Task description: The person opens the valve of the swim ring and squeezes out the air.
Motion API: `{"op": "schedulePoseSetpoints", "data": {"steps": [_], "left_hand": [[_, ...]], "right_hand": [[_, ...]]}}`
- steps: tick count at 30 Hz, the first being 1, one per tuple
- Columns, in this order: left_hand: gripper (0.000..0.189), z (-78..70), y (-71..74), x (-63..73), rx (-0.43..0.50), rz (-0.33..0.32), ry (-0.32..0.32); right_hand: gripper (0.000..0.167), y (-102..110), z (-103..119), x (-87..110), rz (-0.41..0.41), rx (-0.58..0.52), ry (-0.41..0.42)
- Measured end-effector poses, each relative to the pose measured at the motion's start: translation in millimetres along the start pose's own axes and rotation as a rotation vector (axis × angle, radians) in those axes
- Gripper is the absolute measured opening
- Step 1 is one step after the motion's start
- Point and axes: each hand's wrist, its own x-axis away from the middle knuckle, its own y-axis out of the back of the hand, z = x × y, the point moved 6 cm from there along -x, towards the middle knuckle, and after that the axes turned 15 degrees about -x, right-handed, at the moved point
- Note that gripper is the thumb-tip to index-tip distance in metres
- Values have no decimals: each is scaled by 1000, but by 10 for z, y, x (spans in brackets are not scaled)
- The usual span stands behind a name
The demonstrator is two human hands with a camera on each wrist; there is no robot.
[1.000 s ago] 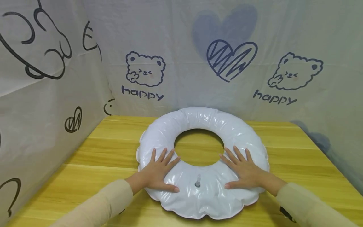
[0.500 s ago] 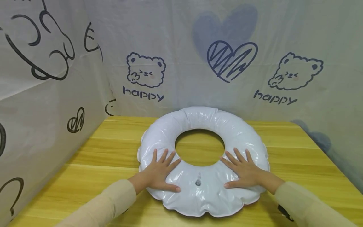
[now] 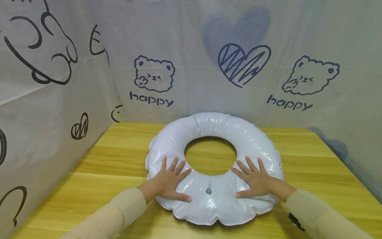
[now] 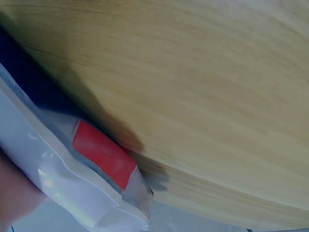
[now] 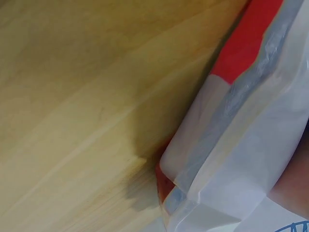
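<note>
A white inflatable swim ring (image 3: 213, 207) lies on the table in the head view, puffed up, with wrinkled seams. Its small clear valve (image 3: 209, 190) sits on the near part, between my hands. My left hand (image 3: 170, 182) rests spread on the ring's left side. On the right side my right hand (image 3: 256, 181) lies likewise, fingers fanned toward the hole. Both wrist views show the ring's edge from the side, with a red patch (image 4: 104, 152) on the underside at left and a red area (image 5: 248, 46) at right. Only a blurred bit of each hand appears there.
The yellow wood-grain table (image 3: 313, 166) extends around the ring and shows through its hole. Behind it hangs a pale cloth (image 3: 197, 83) with printed bears and hearts, and another cloth side runs along the left. Something small and black (image 3: 295, 221) shows below the right sleeve.
The ring's near edge has shifted slightly up and away in the head view, and some red shows beneath it at right. My left hand has moved a little right with its sleeve.
</note>
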Motion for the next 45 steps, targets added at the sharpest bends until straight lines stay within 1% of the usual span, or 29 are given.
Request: {"op": "schedulePoseSetpoints", "data": {"steps": [4, 7, 12, 16, 21, 29, 35, 42, 45], "left_hand": [[93, -4, 10, -1, -18, 13, 7], [93, -9, 20, -7, -48, 22, 14], [93, -22, 50, -9, -84, 36, 19], [92, -30, 74, -8, -80, 37, 12], [92, -26, 83, -13, -72, 44, 8], [91, -26, 68, -33, -54, 72, 13], [91, -6, 42, -41, -43, 81, 15], [92, -8, 16, -69, -25, 85, 8], [93, -17, 15, -69, -35, 85, 6]], "right_hand": [[94, -15, -2, -22, 22, -3, -21], [95, -37, -27, -49, 37, 9, -40], [96, -26, 22, -60, 74, 23, -67], [96, -13, 54, -64, 107, 26, -93], [96, 0, 90, -59, 121, 42, -113], [98, 0, 75, -86, 159, 42, -157], [97, 8, 78, -120, 183, 53, -161], [97, 53, 101, -127, 183, 40, -142], [97, 62, 120, -131, 177, 66, -137]]}}
